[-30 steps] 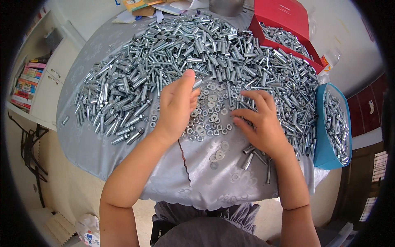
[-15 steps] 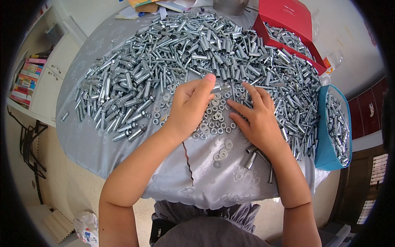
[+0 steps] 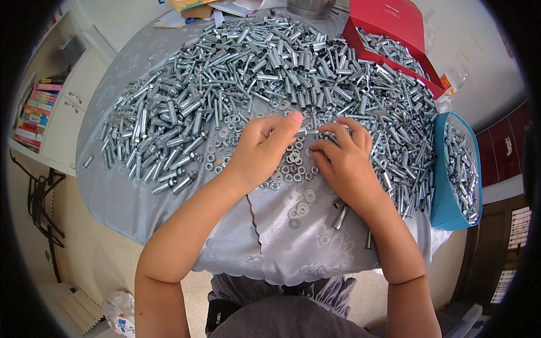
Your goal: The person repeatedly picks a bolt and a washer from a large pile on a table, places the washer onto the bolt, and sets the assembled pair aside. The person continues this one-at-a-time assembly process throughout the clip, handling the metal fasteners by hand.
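Nearest the lower edge, two bare forearms rising toward centre frame over a bench draped in grey cloth. Just below the hands, a few loose washers and a couple of stray sleeves on bare cloth. At centre, left hand and right hand meeting fingertip to fingertip over a small bolt piece: left fingers curled with thumb and forefinger pinching one end, right fingers bent and pinching the other end. Under and between the hands, a scatter of nuts and washers. Beyond, across the middle and upper frame, a broad heap of bolts and sleeves, seemingly unsorted. At right, a blue tub partly filled with like pieces; upper right, a red box holding more. Judging by the heap against the two containers: some share done, by far the greater part left.
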`<move>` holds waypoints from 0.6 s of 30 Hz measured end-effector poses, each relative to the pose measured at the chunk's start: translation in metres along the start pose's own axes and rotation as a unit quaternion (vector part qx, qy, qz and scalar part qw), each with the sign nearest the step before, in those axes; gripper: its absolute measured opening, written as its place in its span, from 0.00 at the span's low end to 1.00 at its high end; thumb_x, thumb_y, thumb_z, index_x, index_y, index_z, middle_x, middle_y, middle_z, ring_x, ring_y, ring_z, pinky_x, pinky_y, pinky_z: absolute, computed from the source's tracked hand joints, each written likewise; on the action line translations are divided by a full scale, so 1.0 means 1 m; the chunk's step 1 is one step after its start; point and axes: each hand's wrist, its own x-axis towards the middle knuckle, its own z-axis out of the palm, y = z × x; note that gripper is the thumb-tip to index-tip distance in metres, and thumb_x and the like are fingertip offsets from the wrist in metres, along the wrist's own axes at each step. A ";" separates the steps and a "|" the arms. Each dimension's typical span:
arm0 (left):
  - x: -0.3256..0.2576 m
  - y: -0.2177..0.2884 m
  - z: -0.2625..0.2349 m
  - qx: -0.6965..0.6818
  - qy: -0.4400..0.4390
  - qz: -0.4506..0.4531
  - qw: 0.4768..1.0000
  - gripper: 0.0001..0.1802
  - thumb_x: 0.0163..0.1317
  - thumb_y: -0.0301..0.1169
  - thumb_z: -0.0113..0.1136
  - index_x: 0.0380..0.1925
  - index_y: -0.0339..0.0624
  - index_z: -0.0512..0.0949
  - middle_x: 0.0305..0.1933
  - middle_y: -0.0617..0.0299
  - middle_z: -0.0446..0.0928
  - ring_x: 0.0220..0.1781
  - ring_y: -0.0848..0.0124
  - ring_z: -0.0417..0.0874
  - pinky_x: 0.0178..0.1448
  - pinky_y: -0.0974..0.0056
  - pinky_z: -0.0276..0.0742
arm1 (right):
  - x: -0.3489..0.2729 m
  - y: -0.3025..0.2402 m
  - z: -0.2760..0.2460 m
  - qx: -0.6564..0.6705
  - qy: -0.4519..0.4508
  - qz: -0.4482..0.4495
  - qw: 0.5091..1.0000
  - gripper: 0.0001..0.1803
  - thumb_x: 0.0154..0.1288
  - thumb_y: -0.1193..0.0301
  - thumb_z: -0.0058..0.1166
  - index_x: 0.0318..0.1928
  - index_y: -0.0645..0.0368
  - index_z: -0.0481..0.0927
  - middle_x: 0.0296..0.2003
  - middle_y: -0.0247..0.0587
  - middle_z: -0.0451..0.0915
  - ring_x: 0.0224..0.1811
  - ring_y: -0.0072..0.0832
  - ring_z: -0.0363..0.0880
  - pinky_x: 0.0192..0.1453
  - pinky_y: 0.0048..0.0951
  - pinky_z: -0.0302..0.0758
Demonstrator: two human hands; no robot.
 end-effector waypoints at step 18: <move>-0.001 0.006 0.004 0.002 0.028 -0.006 1.000 0.23 0.63 0.44 0.48 0.12 0.41 0.69 0.13 0.76 0.59 0.18 0.86 0.58 0.30 0.73 0.66 | 0.007 0.003 -0.006 0.074 0.055 0.037 0.995 0.05 0.49 0.72 0.58 0.30 0.57 0.79 0.35 0.34 0.76 0.48 0.37 0.68 0.55 0.38 0.58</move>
